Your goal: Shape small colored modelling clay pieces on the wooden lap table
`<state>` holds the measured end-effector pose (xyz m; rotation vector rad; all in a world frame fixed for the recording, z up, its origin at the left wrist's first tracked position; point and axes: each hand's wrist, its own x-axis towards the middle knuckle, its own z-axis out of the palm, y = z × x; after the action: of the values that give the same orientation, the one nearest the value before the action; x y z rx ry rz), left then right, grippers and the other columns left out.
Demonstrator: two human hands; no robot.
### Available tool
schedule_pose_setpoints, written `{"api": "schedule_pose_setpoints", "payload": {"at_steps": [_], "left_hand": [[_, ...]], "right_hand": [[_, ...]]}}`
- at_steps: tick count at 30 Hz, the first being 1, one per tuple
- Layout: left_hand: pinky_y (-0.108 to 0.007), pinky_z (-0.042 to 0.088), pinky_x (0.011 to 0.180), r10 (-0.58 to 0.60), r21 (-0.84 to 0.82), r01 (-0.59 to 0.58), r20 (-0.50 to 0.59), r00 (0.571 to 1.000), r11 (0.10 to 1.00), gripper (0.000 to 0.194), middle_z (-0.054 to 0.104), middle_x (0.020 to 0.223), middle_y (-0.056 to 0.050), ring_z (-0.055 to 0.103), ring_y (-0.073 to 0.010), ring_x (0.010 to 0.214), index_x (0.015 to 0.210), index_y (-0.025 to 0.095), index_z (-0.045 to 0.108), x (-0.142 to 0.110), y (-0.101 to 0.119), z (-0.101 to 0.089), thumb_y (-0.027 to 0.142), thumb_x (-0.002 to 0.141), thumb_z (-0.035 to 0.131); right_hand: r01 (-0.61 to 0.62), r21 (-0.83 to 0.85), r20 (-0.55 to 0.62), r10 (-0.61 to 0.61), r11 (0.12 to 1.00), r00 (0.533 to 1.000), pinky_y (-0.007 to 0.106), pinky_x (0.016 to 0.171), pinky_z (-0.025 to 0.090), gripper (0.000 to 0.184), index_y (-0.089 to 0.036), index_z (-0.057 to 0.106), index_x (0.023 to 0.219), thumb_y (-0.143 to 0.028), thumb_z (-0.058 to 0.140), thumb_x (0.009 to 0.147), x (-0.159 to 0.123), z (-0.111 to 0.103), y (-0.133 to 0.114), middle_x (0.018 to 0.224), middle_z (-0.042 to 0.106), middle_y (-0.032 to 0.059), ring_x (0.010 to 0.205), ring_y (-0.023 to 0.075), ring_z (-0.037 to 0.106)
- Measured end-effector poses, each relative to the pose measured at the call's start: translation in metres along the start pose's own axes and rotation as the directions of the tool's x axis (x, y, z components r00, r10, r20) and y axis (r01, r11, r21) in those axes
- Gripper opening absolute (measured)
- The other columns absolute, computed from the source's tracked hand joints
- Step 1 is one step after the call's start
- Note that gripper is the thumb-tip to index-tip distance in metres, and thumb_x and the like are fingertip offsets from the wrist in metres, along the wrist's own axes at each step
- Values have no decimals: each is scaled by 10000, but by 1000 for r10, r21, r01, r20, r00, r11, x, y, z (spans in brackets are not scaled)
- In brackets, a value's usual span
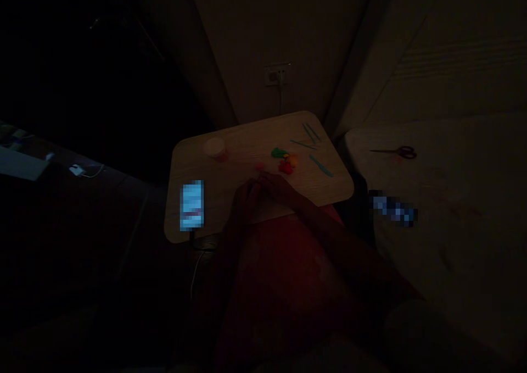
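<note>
In dim light my left hand (pixel 246 194) and my right hand (pixel 275 186) meet above the near part of a small wooden table (pixel 242 137). The fingers of both are bent and drawn together; whatever they hold is hidden in the dark. Just past the fingertips is a small pink lump (pixel 259 166), which looks like modelling clay; whether a finger touches it I cannot tell. To its right sit a green lump (pixel 279 152), an orange lump (pixel 292 160) and a red lump (pixel 285 167), close together.
Thin teal sticks (pixel 303 144) and a teal plastic knife (pixel 321 166) lie at the table's right. At left stand a pale tub (pixel 214 148) and a lit phone (pixel 191 205). Scissors (pixel 403 152) rest on another surface at right. A wall socket (pixel 277 74) holds a plug.
</note>
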<state>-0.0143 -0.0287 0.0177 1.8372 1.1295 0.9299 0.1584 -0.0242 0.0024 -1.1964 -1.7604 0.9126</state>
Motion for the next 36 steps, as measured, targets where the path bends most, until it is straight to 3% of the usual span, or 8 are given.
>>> {"api": "schedule_pose_setpoints", "payload": {"at_steps": [4, 12, 18, 23, 26, 32, 36], "left_hand": [[-330, 500, 717, -17, -25, 15, -71, 997, 1000, 513, 659, 779, -38, 602, -197, 748, 837, 206, 646, 0, -2, 0, 675, 988, 505], [-341, 492, 709, -21, -19, 20, -41, 999, 1000, 402, 684, 764, -42, 607, -209, 728, 813, 200, 662, -1, -4, -3, 537, 995, 541], [-347, 528, 771, -33, -47, 29, -67, 997, 998, 490, 724, 819, -56, 646, -220, 794, 852, 196, 687, 3, -2, -2, 652, 966, 546], [-383, 561, 882, 20, -137, -29, -72, 997, 990, 648, 765, 1005, -104, 694, -252, 940, 1023, 184, 738, 3, -3, 0, 776, 943, 488], [-368, 568, 806, -13, -182, -11, -130, 991, 983, 722, 743, 913, -93, 675, -228, 849, 998, 179, 740, 2, -6, -1, 796, 977, 366], [-349, 560, 805, 5, -108, -27, -197, 980, 994, 554, 693, 865, -54, 648, -205, 826, 881, 190, 697, 3, -14, -3, 724, 946, 564], [-327, 525, 744, 50, -95, -73, -230, 972, 993, 546, 644, 817, -39, 608, -191, 772, 838, 198, 655, 4, -13, -2, 717, 963, 538]], "right_hand": [[-30, -14, 12, 30, 999, 999, 319, 789, 479, 364, -227, 666, 971, -468, 416, 1081, -3, 0, -4, 864, 700, 44, 795, 197, 630], [-3, -32, 66, 5, 999, 998, 314, 762, 473, 381, -231, 652, 929, -485, 413, 1081, -4, -3, -9, 827, 690, 33, 756, 184, 613], [-40, 57, -37, 42, 998, 998, 345, 876, 511, 316, -214, 696, 1072, -452, 491, 1048, -2, 2, -1, 1007, 750, 70, 911, 214, 675], [-38, 129, -150, 57, 991, 987, 351, 983, 513, 337, -193, 719, 1189, -423, 544, 1016, 1, 2, 0, 1176, 761, 95, 1085, 227, 686], [-51, 65, -124, 58, 997, 991, 324, 899, 514, 333, -182, 741, 1149, -423, 554, 1015, 0, 3, -2, 1081, 772, 82, 963, 214, 692], [-54, -94, -43, 50, 994, 998, 292, 761, 457, 327, -191, 743, 1041, -465, 568, 1014, -1, 4, -4, 902, 746, 50, 789, 187, 642], [-17, -62, -37, 15, 998, 999, 285, 756, 458, 311, -180, 736, 1096, -439, 611, 979, -2, 1, -6, 939, 757, 47, 812, 185, 648]]}}
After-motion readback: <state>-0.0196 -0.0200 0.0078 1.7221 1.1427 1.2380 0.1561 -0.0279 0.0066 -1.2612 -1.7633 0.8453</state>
